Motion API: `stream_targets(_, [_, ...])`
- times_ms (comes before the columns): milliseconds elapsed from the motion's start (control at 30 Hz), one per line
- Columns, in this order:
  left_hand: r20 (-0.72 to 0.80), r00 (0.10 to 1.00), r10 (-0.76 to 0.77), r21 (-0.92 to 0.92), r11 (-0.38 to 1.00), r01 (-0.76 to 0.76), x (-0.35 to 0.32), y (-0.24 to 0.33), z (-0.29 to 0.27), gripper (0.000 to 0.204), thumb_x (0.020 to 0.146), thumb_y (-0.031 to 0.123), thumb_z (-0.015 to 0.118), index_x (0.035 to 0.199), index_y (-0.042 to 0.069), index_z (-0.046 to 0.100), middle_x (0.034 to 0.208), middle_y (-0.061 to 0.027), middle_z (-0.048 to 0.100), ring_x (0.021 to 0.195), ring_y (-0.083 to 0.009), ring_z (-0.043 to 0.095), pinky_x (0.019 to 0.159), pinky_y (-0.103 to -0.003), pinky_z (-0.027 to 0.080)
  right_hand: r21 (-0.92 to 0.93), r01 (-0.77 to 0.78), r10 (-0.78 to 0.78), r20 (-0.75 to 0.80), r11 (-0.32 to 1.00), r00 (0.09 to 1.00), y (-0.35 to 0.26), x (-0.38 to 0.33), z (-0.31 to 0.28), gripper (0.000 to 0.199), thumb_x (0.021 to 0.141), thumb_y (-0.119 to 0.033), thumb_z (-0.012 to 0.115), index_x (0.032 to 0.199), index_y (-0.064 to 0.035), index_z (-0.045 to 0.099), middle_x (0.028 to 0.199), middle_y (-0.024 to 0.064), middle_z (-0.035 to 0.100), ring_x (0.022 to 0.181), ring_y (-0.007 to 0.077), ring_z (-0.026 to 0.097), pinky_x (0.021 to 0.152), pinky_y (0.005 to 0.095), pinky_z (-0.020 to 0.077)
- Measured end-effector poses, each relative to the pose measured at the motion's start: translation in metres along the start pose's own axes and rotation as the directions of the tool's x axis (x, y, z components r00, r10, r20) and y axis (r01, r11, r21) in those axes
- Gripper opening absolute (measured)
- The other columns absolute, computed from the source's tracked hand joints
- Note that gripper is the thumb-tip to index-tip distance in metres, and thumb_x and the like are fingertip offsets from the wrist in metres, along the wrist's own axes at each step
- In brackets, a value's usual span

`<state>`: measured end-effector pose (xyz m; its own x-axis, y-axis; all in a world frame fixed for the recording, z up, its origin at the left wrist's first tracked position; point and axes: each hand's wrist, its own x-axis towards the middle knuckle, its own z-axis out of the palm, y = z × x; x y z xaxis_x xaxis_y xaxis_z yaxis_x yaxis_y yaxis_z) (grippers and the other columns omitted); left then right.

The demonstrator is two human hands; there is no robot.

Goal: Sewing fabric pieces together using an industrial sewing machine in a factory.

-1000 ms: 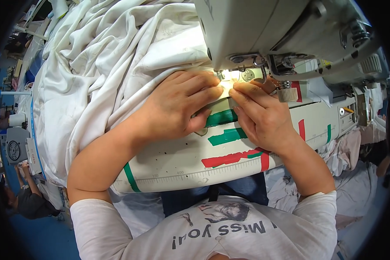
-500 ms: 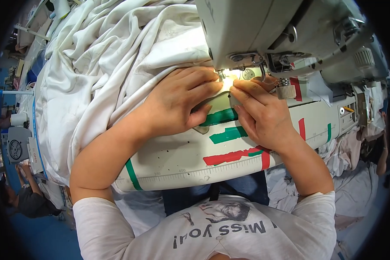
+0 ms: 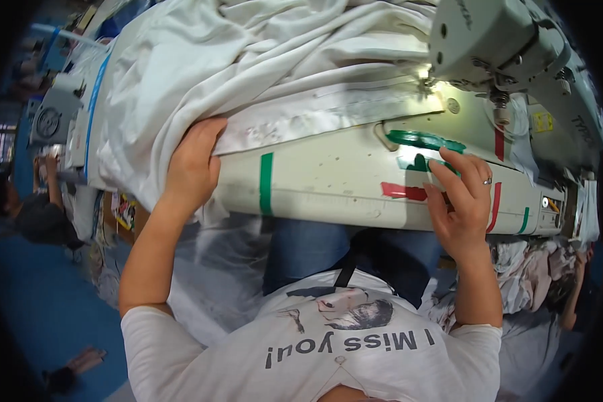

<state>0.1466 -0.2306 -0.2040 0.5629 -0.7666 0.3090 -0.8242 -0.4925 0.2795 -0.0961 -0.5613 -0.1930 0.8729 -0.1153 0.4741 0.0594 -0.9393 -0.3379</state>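
Note:
A large white cloth [image 3: 174,74] lies heaped over the sewing table [image 3: 328,194]. Its flat, shiny edge band [image 3: 295,124] stretches from my left hand to the needle area of the sewing machine [image 3: 482,47], where a lamp lights it. My left hand [image 3: 191,164] grips the cloth at the left end of this band, with its fingertips hidden in the folds. My right hand [image 3: 463,201] hovers near the table's front edge, beside the tape strips, holding nothing. Its fingers are loosely bent and apart, with a ring on one.
Green tape [image 3: 266,181] and red tape [image 3: 403,191] mark the table. More cloth [image 3: 516,275] hangs at the right. At the far left, another person [image 3: 33,201] sits by a second machine [image 3: 50,117]. A blue floor [image 3: 20,295] lies below.
Both hands have left the needle area. The left moved far left along the cloth; the right came back toward me and opened. The edge band now lies stretched out, and the view has shifted.

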Motion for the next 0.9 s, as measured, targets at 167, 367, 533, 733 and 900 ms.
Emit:
stream_targets(167, [-0.044,0.998,0.049,0.028,0.998,-0.048,0.0,-0.002,-0.001,0.033,0.079,-0.008,0.058,0.11,0.002,0.063,0.112,-0.0164,0.065,0.105,-0.0356,0.063,0.091,-0.041,0.051,0.07,0.057,-0.058,0.012,0.996,0.998,-0.036,-0.003,0.012,0.035,0.07,0.002,0.073,0.104,-0.0027,0.067,0.111,0.0144,0.065,0.094,0.0325,0.06,0.087,0.0449,0.0437])
stream_targets(367, [0.067,0.948,-0.312,-0.405,0.86,0.311,0.016,-0.011,-0.019,0.012,0.093,-0.001,0.056,0.102,0.0,0.063,0.085,-0.013,0.065,0.077,-0.023,0.062,0.072,-0.032,0.049,0.131,0.052,-0.055,0.025,0.99,0.998,-0.058,-0.008,0.021,0.03,0.072,0.003,0.072,0.101,-0.0017,0.068,0.106,0.0139,0.066,0.093,0.0334,0.06,0.087,0.0435,0.0433])
stream_targets(533, [-0.108,0.962,0.249,-0.015,0.968,-0.252,0.017,-0.003,-0.017,0.011,0.079,-0.002,0.064,0.089,0.002,0.06,0.097,-0.01,0.065,0.083,-0.0254,0.064,0.072,-0.035,0.053,0.219,0.103,-0.117,0.05,0.97,0.992,-0.082,0.01,0.04,0.03,0.072,0.003,0.073,0.101,-0.0026,0.068,0.102,0.0124,0.066,0.09,0.0316,0.061,0.087,0.0428,0.0442])
stream_targets(733, [0.009,0.849,0.528,0.184,0.834,-0.52,0.009,0.004,-0.021,0.007,0.072,0.007,0.062,0.078,0.003,0.06,0.103,-0.0085,0.063,0.09,-0.0235,0.064,0.076,-0.035,0.055,0.257,0.163,-0.184,0.06,0.953,0.981,-0.094,0.017,0.048,0.031,0.072,0.003,0.073,0.102,-0.0029,0.067,0.102,0.0122,0.066,0.09,0.0315,0.061,0.087,0.0438,0.0445])
stream_targets(900, [0.14,0.888,0.439,0.165,0.874,-0.458,-0.004,0.003,-0.019,0.009,0.074,0.005,0.062,0.081,0.001,0.061,0.097,-0.0099,0.061,0.088,-0.0257,0.064,0.075,-0.034,0.055,0.258,0.133,-0.158,0.076,0.957,0.985,-0.09,0.007,0.045,0.029,0.073,0.003,0.073,0.1,-0.0025,0.067,0.101,0.0127,0.066,0.089,0.032,0.061,0.087,0.0438,0.0446])
